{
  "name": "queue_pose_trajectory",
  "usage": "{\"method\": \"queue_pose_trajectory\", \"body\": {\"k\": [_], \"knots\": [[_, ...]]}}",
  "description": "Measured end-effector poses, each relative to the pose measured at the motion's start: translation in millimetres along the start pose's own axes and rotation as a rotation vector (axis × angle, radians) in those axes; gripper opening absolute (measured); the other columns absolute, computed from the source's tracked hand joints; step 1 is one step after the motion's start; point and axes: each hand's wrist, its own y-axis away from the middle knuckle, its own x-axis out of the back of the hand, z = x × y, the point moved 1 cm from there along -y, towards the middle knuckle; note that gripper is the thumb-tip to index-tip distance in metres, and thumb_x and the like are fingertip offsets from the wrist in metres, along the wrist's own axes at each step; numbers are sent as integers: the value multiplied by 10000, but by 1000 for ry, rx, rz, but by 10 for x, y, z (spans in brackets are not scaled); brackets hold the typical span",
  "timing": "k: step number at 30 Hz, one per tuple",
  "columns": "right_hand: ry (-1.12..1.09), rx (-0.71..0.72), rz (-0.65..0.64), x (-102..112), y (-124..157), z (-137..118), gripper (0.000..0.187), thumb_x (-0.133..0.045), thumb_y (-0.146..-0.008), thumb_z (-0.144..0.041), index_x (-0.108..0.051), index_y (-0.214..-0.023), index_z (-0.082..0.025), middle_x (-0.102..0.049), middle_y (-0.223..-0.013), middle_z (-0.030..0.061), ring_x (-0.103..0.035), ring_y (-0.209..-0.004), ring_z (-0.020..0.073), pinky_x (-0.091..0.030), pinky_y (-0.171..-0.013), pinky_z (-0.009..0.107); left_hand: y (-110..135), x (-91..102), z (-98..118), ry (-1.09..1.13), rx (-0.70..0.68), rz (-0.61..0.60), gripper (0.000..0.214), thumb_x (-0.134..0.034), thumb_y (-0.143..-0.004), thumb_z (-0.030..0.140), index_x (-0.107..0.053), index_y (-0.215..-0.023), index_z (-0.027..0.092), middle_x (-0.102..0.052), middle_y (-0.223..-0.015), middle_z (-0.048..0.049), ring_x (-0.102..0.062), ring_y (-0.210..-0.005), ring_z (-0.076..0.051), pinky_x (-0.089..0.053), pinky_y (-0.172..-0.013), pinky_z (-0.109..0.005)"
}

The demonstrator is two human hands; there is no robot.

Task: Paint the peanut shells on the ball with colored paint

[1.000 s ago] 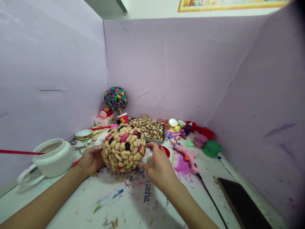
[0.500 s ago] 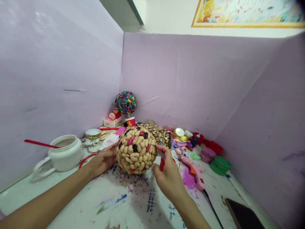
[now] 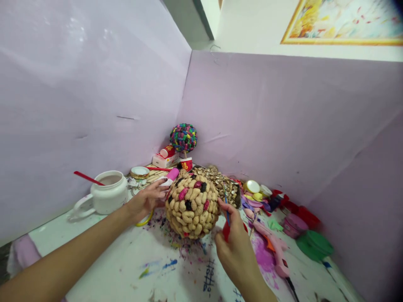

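A large ball covered in peanuts (image 3: 192,209), mostly bare shells with some painted pink and black, is in front of me, low over the table. My left hand (image 3: 146,203) is at its left side with fingers stretched out and apart; whether the fingertips touch the shells I cannot tell. On the right, my right hand (image 3: 236,239) pinches a thin blue paintbrush (image 3: 226,205), tip up, close to the ball's right side. Something red (image 3: 226,230) shows within that hand, partly hidden by the fingers.
Behind the ball lies a tray of shells (image 3: 231,188). A white mug (image 3: 108,199) with a red stick stands left. A multicoloured ball on a stick (image 3: 183,137) is at the back. Rightward are a pink glue gun (image 3: 277,251), a green tub (image 3: 315,245) and balloons.
The view has swung left, so everything appears further right. My left hand's fingers have lifted and spread along the ball's upper left side. My right hand still holds the paintbrush.
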Motion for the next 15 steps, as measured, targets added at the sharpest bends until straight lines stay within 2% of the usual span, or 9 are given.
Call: {"method": "queue_pose_trajectory", "body": {"k": [2, 5, 8, 10, 15], "knots": [[4, -7, -14, -13, 4, -20, 599, -450, -676, -101, -427, -1265, -213, -526, -1354, 123, -426, -1342, 286, -320, -1124, 553, 42, -5, 13, -41, -16, -23, 594, -763, -684, 201, -588, -1251, 240, -576, -1370, -146, -555, -1234, -356, -507, -852, -428], [21, -11, -26, -25, 12, -59, 605, -451, -680, -118, -421, -1277, -210, -522, -1360, 123, -421, -1352, 283, -318, -1134, 549, 110, -56, -16, -98, -31, -64, 725, -824, -650, 302, -552, -1323, 295, -480, -1477, -133, -461, -1326, -385, -493, -880, -436], [50, 3, -19, -33, 27, -87, 604, -451, -688, -130, -420, -1286, -204, -537, -1347, 128, -439, -1346, 286, -329, -1134, 550, 179, -140, -50, -120, -56, -122, 801, -856, -611, 297, -538, -1346, 331, -473, -1501, -91, -375, -1394, -378, -454, -971, -448], [73, 14, -17, -36, 39, -83, 604, -446, -696, -128, -416, -1294, -206, -547, -1343, 128, -453, -1342, 284, -345, -1130, 548, 215, -185, -62, -139, -64, -115, 841, -866, -597, 279, -521, -1362, 336, -487, -1499, -75, -342, -1417, -375, -420, -1024, -461], [148, 70, -63, -39, 63, -41, 607, -446, -732, -99, -391, -1319, -244, -503, -1445, 96, -446, -1370, 258, -376, -1131, 513, 265, -251, -54, -173, -43, -94, 914, -866, -609, 270, -446, -1420, 306, -529, -1464, -104, -421, -1370, -382, -378, -1075, -479]]}}
